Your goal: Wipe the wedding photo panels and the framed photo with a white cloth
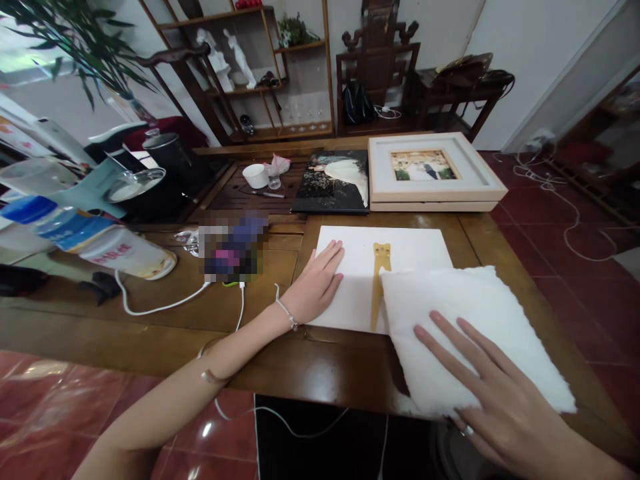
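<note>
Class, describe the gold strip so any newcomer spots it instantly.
On the table, the left hand rests on a white board. The gold strip on it lies between this hand and the right hand. Its colour and taper distinguish it from the white board and sheet.

The single view looks out from the person's head, facing forward and down over the tabletop [340, 363]. It sits close above the work: the right fingers [463, 343] come nearest, large at the lower right, while the left arm [175, 400] slants in from the bottom left. The view reaches beyond the tabletop to the shelves [300, 47] and chair [377, 60] by the wall, taking in red floor [590, 313] on both sides.
</note>
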`<action>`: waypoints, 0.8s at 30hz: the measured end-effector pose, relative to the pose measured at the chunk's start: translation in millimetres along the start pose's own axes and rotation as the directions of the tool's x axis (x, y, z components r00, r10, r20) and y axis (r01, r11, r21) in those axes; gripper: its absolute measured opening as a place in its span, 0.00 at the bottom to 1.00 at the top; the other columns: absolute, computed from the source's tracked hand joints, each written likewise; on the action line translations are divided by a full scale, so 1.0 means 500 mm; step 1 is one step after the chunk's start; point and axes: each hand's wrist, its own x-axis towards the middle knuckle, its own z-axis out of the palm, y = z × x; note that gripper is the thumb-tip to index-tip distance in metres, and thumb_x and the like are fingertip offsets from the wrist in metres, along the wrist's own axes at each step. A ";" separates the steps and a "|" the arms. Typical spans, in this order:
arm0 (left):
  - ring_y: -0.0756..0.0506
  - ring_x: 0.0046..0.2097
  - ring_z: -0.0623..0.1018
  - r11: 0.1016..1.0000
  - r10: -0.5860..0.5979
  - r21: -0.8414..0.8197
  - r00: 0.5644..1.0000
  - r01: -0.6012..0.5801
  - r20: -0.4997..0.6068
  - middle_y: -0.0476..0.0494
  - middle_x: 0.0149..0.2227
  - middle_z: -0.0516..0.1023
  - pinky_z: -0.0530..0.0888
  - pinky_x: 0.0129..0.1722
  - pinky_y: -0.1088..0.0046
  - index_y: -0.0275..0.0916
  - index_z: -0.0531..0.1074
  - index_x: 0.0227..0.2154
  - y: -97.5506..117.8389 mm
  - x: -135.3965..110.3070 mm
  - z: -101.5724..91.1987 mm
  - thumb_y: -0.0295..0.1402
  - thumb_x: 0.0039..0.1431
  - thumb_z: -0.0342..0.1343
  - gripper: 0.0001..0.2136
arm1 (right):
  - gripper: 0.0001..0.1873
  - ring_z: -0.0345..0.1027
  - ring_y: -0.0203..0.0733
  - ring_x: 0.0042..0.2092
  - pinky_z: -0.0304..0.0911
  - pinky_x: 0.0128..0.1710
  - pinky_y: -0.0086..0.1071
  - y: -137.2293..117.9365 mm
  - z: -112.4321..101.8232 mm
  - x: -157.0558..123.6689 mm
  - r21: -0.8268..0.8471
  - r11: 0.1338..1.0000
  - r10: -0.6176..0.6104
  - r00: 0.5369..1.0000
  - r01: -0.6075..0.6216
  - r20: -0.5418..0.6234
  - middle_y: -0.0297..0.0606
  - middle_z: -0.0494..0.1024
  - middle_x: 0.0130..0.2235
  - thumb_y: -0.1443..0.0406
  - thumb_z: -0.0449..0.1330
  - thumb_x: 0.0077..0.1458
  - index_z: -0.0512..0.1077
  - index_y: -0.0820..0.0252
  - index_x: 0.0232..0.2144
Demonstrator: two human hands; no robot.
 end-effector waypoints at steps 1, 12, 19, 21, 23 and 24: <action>0.42 0.68 0.45 1.000 0.001 -0.001 1.000 -0.001 0.001 0.34 0.66 0.48 0.47 0.64 0.52 0.34 0.48 0.63 0.000 0.000 0.000 0.33 0.67 0.35 0.23 | 0.14 0.46 0.68 0.62 0.52 0.55 0.65 0.000 0.002 -0.003 0.010 1.000 -0.004 1.000 0.005 -0.002 0.48 0.54 0.64 0.76 0.54 0.43 0.59 0.62 0.12; 0.41 0.67 0.44 1.000 0.007 0.000 1.000 -0.007 0.010 0.34 0.66 0.47 0.47 0.64 0.51 0.34 0.47 0.63 0.000 0.001 -0.001 0.33 0.66 0.35 0.23 | 0.11 0.45 0.64 0.63 0.54 0.55 0.62 0.036 -0.005 0.009 0.011 1.000 -0.028 0.999 0.028 0.037 0.47 0.55 0.63 0.73 0.54 0.46 0.64 0.61 0.15; 0.42 0.68 0.44 1.000 0.005 0.008 1.000 -0.005 0.007 0.33 0.66 0.47 0.46 0.65 0.52 0.32 0.48 0.62 0.001 -0.001 -0.001 0.33 0.67 0.35 0.23 | 0.10 0.44 0.55 0.64 0.52 0.58 0.57 0.203 0.003 0.107 -0.030 1.000 0.013 0.995 -0.010 0.103 0.48 0.59 0.62 0.70 0.53 0.53 0.74 0.61 0.34; 0.42 0.67 0.45 1.000 0.006 -0.003 1.000 -0.006 -0.014 0.34 0.66 0.48 0.47 0.64 0.52 0.33 0.48 0.62 0.000 -0.001 0.001 0.33 0.67 0.35 0.23 | 0.11 0.46 0.55 0.64 0.53 0.58 0.55 0.236 0.010 0.132 -0.040 0.997 0.064 0.995 -0.061 0.082 0.47 0.61 0.61 0.69 0.53 0.53 0.74 0.60 0.36; 0.42 0.67 0.45 1.000 0.004 -0.013 0.999 -0.004 -0.032 0.34 0.66 0.49 0.47 0.64 0.52 0.34 0.48 0.62 -0.002 0.000 0.004 0.33 0.67 0.36 0.23 | 0.12 0.48 0.55 0.63 0.54 0.58 0.55 0.247 0.016 0.145 -0.054 0.993 0.106 0.993 -0.103 0.056 0.47 0.62 0.60 0.69 0.54 0.52 0.74 0.60 0.38; 0.42 0.67 0.45 1.000 0.003 -0.018 0.999 -0.003 -0.038 0.34 0.66 0.49 0.47 0.64 0.51 0.35 0.48 0.62 -0.003 0.000 0.005 0.33 0.67 0.36 0.23 | 0.12 0.48 0.56 0.63 0.54 0.58 0.55 0.243 0.018 0.147 -0.063 0.992 0.110 0.993 -0.107 0.049 0.48 0.63 0.60 0.69 0.54 0.52 0.74 0.60 0.38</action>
